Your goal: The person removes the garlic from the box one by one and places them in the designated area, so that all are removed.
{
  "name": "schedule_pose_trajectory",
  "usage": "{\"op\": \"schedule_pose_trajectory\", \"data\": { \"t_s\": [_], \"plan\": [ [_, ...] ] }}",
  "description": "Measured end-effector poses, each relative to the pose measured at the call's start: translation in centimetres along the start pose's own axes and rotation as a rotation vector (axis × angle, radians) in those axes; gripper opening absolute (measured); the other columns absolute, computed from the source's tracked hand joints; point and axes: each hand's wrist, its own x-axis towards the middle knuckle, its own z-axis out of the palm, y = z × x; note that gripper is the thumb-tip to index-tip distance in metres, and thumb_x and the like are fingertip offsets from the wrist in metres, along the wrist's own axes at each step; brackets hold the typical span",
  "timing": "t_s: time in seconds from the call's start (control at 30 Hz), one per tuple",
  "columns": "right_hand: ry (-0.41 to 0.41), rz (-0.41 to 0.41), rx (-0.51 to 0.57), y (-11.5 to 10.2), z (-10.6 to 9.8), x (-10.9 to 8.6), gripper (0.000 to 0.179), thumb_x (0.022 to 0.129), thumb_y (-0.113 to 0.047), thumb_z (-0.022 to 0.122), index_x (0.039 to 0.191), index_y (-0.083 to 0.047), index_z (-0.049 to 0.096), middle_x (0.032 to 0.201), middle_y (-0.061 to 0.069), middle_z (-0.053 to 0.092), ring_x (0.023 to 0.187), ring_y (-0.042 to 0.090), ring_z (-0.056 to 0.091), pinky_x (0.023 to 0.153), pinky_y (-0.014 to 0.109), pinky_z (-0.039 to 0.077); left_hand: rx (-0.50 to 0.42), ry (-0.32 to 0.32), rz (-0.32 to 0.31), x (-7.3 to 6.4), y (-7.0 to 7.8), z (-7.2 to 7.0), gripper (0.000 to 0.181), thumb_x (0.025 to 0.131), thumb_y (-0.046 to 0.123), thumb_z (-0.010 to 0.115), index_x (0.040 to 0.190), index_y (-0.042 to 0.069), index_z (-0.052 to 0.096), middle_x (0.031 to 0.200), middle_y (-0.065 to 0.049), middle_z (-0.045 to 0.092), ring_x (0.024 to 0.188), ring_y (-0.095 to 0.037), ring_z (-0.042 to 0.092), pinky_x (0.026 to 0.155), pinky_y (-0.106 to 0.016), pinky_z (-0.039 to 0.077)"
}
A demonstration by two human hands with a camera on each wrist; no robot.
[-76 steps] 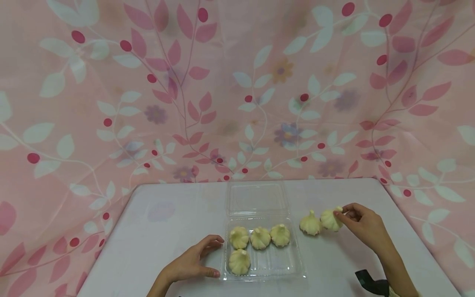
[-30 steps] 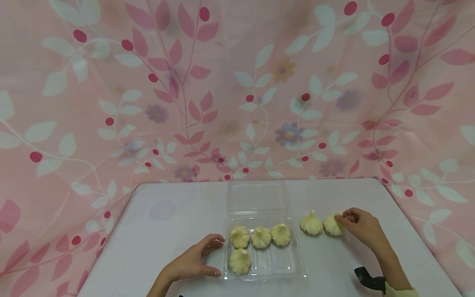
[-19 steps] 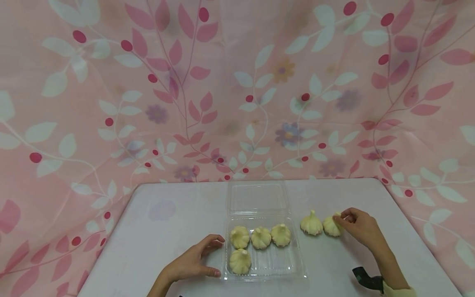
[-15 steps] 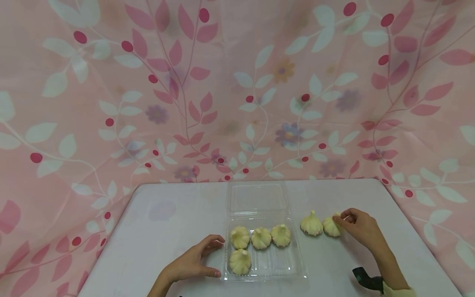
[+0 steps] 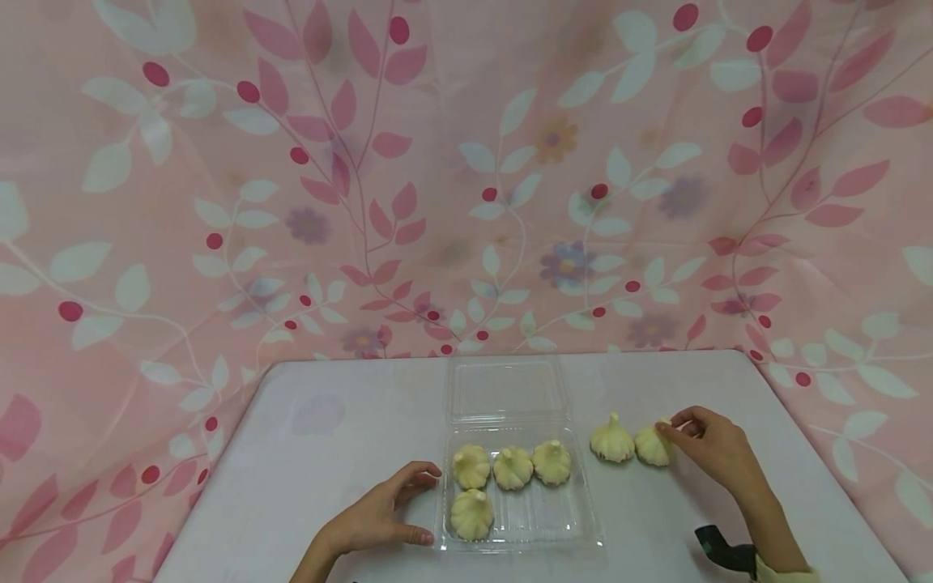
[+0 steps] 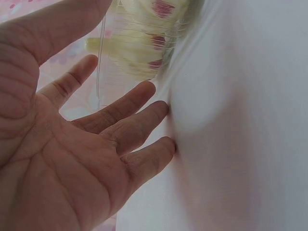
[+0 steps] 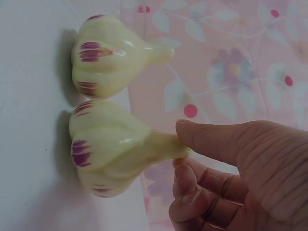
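My right hand [image 5: 710, 445] pinches the stem of a garlic bulb [image 7: 115, 149] between thumb and fingertips. That bulb sits low at the table surface, close beside a second garlic bulb [image 5: 612, 440]; purple streaks mark both near the base. To their left lies a clear plastic clamshell box [image 5: 539, 526] with its lid [image 5: 506, 389] folded back. Three garlic bulbs stand in its far row, and one more garlic bulb [image 5: 472, 515] is at the near left. My left hand [image 5: 375, 514] is beside the box's left edge, fingers spread and relaxed in the left wrist view, holding nothing.
A white table [image 5: 335, 453] carries everything, with a pink leaf-patterned cloth [image 5: 452, 162] hanging behind its far edge. A black strap-like piece [image 5: 725, 551] shows by the right wrist.
The bulb in my right hand has come down from a slightly raised, tilted position to sit upright next to the other loose bulb. My left hand and the box look the same.
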Motion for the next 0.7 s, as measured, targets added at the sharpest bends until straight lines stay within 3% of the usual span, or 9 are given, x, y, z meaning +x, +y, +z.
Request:
{"op": "schedule_pose_trajectory", "data": {
  "t_s": [0.7],
  "plan": [
    [0.028, -0.041, 0.005, -0.43, 0.08, -0.23, 0.035, 0.090, -0.036, 0.073, 0.097, -0.002, 0.066, 0.074, 0.003, 0.058, 0.068, 0.018, 0.051, 0.052, 0.028, 0.040, 0.006, 0.002, -0.001, 0.01, -0.11, 0.05, 0.079, 0.078, 0.026, 0.086, 0.142, 0.019, 0.041, 0.136, -0.001, 0.054, 0.133, -0.028, 0.046, 0.111, -0.041, 0.033]
  ]
}}
